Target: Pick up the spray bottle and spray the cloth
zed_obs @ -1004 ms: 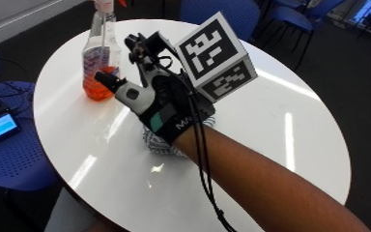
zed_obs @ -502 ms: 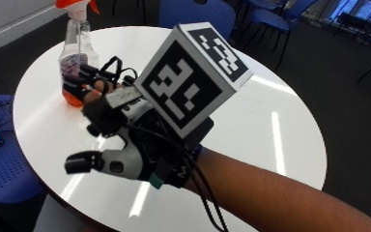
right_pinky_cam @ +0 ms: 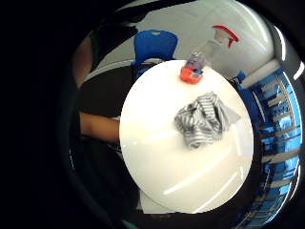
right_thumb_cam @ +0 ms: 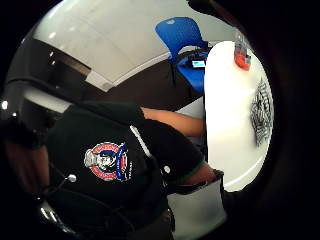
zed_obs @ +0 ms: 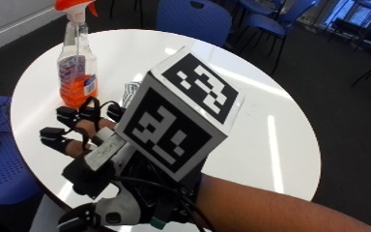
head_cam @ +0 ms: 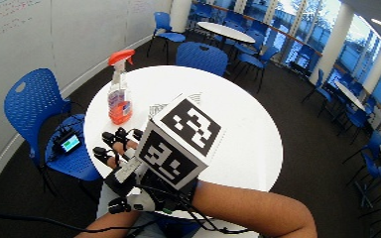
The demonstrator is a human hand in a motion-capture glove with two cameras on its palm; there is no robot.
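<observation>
A clear spray bottle [zed_obs: 76, 63] with orange liquid and a red trigger stands upright near the far left rim of the round white table [zed_obs: 263, 130]. My gloved right hand [zed_obs: 92, 150] hovers above the table's near left part, short of the bottle, with its fingers spread straight and nothing in them. Only a corner of the striped grey-and-white cloth [zed_obs: 131, 92] shows past my hand in the outside view. The little finger side palm view shows the cloth [right_pinky_cam: 202, 119] crumpled mid-table, a short way from the bottle [right_pinky_cam: 200, 57]. The wide view shows the bottle [head_cam: 119, 94] and my hand [head_cam: 114, 148] well apart.
Blue chairs [zed_obs: 195, 19] stand behind the table, and another blue chair [head_cam: 35, 104] stands at its left. A small lit screen [head_cam: 68, 143] lies on a seat by the table's left edge. More tables and chairs [head_cam: 226, 30] fill the back of the room.
My hand has drawn back from beside the bottle and over the cloth to a higher spot nearer the table's front edge. The outside view has shifted as well.
</observation>
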